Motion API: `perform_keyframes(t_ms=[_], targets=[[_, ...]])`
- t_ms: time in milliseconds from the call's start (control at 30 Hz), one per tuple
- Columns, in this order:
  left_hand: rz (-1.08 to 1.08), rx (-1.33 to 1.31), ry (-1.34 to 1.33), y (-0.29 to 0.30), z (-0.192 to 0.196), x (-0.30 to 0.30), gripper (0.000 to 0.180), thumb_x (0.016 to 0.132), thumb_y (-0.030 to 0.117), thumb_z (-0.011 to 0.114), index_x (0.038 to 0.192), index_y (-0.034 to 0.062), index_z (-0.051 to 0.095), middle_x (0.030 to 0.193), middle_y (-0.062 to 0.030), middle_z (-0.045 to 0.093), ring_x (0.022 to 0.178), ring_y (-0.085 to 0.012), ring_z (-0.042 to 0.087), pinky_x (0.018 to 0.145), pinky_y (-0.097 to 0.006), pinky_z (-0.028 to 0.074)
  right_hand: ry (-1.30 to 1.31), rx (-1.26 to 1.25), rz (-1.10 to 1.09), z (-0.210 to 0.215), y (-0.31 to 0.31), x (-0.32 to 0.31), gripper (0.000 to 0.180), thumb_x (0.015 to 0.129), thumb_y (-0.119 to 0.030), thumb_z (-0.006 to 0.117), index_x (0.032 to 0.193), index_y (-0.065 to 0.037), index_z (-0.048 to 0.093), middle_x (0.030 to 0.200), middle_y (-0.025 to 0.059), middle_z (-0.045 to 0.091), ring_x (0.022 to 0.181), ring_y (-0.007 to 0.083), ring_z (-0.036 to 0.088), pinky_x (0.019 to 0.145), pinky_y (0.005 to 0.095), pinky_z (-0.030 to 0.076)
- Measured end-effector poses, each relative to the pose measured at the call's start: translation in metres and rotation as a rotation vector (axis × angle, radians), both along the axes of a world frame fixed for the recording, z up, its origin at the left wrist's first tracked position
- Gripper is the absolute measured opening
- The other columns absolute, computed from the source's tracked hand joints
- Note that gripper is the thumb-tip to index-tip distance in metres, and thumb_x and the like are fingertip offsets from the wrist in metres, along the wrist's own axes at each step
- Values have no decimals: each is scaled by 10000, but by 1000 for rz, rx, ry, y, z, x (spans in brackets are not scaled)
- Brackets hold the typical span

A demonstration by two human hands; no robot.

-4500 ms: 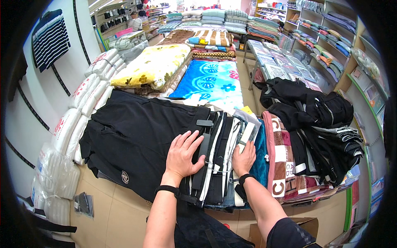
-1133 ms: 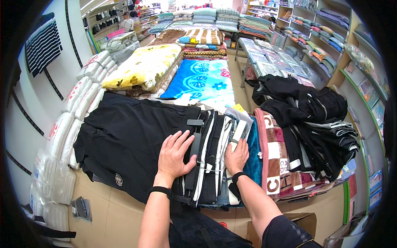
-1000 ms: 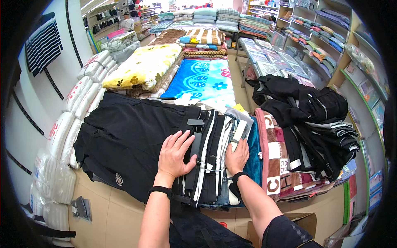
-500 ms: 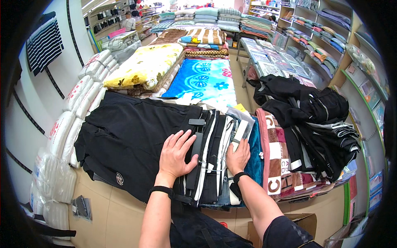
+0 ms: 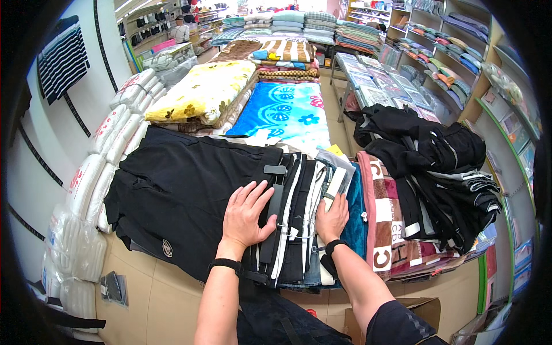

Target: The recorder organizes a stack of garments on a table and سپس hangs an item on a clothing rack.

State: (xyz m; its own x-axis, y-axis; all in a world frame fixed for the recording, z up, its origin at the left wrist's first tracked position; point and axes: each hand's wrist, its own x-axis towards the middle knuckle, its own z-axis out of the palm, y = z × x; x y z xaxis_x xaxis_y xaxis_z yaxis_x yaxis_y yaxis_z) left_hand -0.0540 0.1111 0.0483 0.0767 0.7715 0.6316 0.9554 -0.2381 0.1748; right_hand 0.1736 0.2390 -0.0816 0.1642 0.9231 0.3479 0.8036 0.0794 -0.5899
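My left hand (image 5: 247,214) lies flat with its fingers spread on a pair of black trousers (image 5: 178,178). Beside its fingertips is a dark hanger clip (image 5: 275,170) at the trousers' right edge. A row of folded black and white-striped trousers (image 5: 296,213) stands between my hands, with a thin metal hanger hook (image 5: 307,233) across it. At the row's right end my right hand (image 5: 332,218) rests on jeans, fingers stretched forward and holding nothing that I can see. Its fingertips are next to a white clip strip (image 5: 335,183) and clear plastic.
A teal blanket (image 5: 352,201) and a patterned pink-brown blanket (image 5: 384,213) lie to the right, beside a pile of black clothes (image 5: 437,167). Behind are a blue blanket (image 5: 282,112) and a yellow one (image 5: 201,92). White wrapped packs (image 5: 86,178) line the left; a cardboard box (image 5: 422,310) stands below.
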Motion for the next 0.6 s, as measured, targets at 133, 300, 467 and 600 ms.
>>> perform_keyframes(t_ms=[133, 300, 467, 600], targets=[[-3, -1, 2, 0, -1, 0, 599, 851, 356, 726, 1402, 130, 668, 1491, -100, 625, 1388, -326, 552, 1205, -503, 395, -2, 6, 0, -1, 1, 1, 689, 996, -385, 624, 1535, 23, 488, 1634, 245, 451, 1536, 405, 374, 1265, 500, 265], [0, -1, 4, 0, -1, 0, 599, 855, 362, 723, 1405, 131, 666, 1495, -98, 620, 1395, -322, 545, 1207, -501, 391, -10, 2, -1, -2, 1, 0, 689, 997, -380, 621, 1536, 29, 488, 1634, 247, 450, 1534, 405, 376, 1266, 499, 266], [2, 0, 6, 1, -2, 0, 595, 856, 362, 725, 1403, 134, 666, 1494, -93, 622, 1394, -320, 546, 1205, -503, 395, -8, -1, 2, -2, 1, 1, 689, 995, -378, 620, 1536, 28, 487, 1635, 249, 448, 1534, 408, 374, 1265, 500, 265], [5, 0, 4, 1, -3, 0, 593, 857, 364, 725, 1401, 136, 667, 1492, -90, 623, 1393, -320, 548, 1202, -506, 399, -9, 2, 6, -2, 1, 1, 689, 995, -379, 618, 1537, 24, 482, 1635, 249, 447, 1534, 411, 372, 1265, 503, 263]])
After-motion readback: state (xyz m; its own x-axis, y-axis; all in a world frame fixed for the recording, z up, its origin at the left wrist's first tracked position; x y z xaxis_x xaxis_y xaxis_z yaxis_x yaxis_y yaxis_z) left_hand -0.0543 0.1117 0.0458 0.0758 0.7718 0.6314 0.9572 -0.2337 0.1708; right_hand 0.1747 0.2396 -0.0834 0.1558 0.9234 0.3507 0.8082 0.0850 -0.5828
